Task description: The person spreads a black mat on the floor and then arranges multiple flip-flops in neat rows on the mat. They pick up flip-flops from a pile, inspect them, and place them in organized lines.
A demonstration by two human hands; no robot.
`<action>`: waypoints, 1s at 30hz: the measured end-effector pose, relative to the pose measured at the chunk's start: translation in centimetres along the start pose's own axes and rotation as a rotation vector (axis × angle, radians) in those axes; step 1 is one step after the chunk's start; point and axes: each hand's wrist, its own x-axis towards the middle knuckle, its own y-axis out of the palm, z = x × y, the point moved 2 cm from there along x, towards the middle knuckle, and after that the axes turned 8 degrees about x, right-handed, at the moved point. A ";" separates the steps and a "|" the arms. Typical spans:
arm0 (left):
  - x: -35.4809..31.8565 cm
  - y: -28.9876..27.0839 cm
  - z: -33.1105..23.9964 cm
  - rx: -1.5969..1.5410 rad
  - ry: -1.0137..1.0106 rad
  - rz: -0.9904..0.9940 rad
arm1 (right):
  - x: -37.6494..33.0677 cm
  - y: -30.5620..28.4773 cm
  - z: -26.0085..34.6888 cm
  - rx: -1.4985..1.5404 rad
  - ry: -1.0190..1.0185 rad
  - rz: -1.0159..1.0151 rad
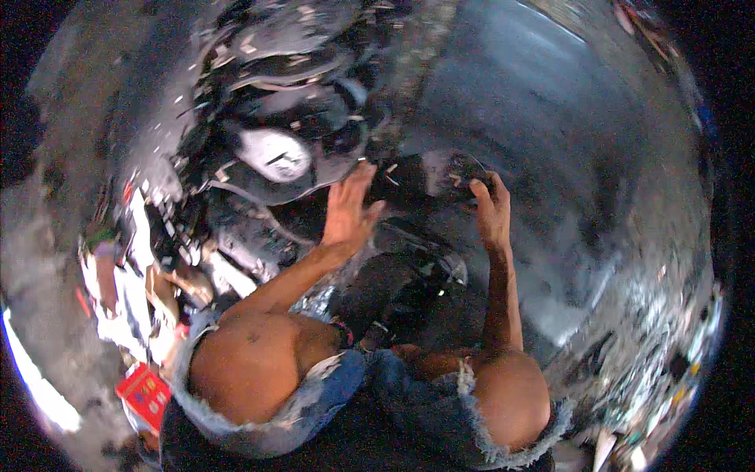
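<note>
No text you can read; view too blurred. Low on your left: red rectangular packet [145, 398] bearing small yellow and whitish marks, print-like but too smeared to make out. Beyond your bare left hand [350, 209]: glossy white oval patch [269, 149] crossed by short dark stroke — can't tell whether printed.

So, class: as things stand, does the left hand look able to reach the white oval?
Probably yes: the left hand is open near the white oval, and nothing visible blocks the way.
</note>
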 end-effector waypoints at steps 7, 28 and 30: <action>3.6 -4.6 -11.0 -0.213 0.455 0.062 | -1.9 -5.7 9.0 0.126 0.158 -0.017; 13.1 -6.5 -12.4 -0.141 0.572 -0.201 | -2.8 3.2 17.5 0.469 0.106 -0.071; 14.0 -6.7 -12.4 -0.427 0.226 -0.140 | -2.7 2.5 18.0 0.574 0.087 -0.012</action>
